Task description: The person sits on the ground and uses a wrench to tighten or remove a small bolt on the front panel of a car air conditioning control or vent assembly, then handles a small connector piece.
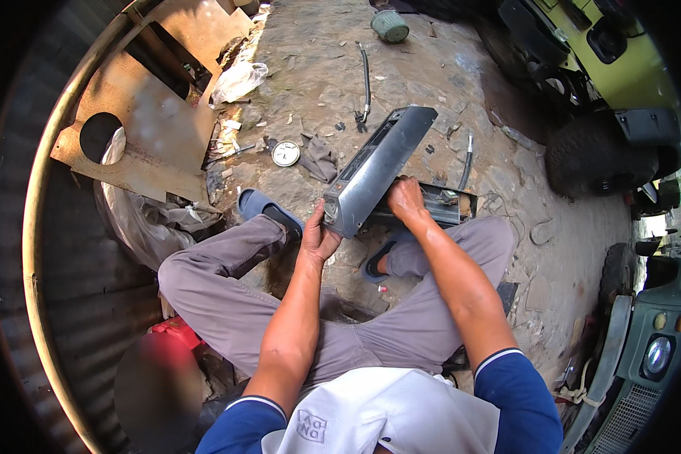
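Note:
My left hand (pixel 321 236) grips the near end of a long dark grey panel-like housing (pixel 390 163), thumb along its side. The housing is tilted up, its far end pointing away to the right. My right hand (pixel 406 198) is closed just right of the housing; what its fingers hold, if anything, is hidden. Beneath and beside that hand lies a second dark, open frame-like part (pixel 450 206) with parts showing inside it. It rests near my right knee, partly covered by the hand and the housing.
On the stone ground are a round white-faced gauge (pixel 285 153), a grey rag (pixel 319 157), a black hose (pixel 366 79) and another hose (pixel 467 163). A rusty sheet-metal panel (pixel 140 110) stands left. Vehicles, with a tyre (pixel 598 159), line the right. A green bucket (pixel 390 26) lies ahead.

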A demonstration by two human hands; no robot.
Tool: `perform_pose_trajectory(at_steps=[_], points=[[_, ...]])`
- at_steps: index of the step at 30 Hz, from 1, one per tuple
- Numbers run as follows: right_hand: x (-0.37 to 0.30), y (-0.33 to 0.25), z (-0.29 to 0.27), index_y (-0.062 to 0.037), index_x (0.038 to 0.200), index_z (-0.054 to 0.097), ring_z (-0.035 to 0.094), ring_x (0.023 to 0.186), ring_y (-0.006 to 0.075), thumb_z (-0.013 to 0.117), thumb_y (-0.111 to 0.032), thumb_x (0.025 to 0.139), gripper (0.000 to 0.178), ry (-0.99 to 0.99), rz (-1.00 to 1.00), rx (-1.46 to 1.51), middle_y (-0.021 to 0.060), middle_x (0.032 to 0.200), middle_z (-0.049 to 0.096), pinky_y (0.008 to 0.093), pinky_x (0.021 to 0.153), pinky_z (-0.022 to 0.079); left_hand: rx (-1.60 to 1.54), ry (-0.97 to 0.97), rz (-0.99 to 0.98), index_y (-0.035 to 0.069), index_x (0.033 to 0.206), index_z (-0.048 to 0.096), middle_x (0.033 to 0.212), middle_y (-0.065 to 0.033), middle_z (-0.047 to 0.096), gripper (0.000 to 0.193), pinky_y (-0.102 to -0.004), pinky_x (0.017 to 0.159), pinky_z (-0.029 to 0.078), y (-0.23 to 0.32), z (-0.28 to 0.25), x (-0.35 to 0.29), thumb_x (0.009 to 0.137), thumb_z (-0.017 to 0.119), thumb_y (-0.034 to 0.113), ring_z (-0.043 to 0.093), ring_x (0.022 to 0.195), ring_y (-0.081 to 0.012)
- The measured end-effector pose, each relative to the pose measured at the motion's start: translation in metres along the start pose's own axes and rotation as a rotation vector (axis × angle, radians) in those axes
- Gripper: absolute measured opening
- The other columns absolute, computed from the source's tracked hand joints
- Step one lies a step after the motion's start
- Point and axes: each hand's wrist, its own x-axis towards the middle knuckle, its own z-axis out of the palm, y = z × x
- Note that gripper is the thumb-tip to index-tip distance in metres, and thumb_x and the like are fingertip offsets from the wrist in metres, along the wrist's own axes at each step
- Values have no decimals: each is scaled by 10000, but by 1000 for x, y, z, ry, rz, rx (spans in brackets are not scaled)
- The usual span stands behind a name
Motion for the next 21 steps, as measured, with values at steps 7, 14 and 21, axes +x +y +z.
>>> perform_pose_trajectory(at_steps=[7, 14, 21], points=[[1, 10, -8, -64, 744, 726, 668, 820, 325, 629, -94, 742, 100, 85, -79, 76, 157, 768, 702, 440, 739, 483, 45, -35, -34, 18, 1391, 538, 1361, -124, 633, 467, -451, 1095, 449, 3, 5, 1, 1031, 591, 311, 611, 1236, -258], [-3, 6, -53, 36, 902, 690, 662, 876, 466, 563, -227, 895, 293, 46, 612, 298, 303, 859, 688, 539, 831, 502, 81, -14, -78, 15, 1376, 548, 1333, -109, 650, 477, -421, 1088, 460, 5, 4, -2, 1022, 612, 328, 625, 1214, -231], [-7, 49, -132, 38, 939, 699, 593, 652, 122, 652, -235, 943, 276, 218, 760, 687, 73, 712, 663, 305, 610, 467, 129, 5, -125, -11, 1370, 548, 1317, -121, 658, 464, -406, 1090, 462, 10, -3, -3, 1024, 610, 292, 639, 1196, -226]])
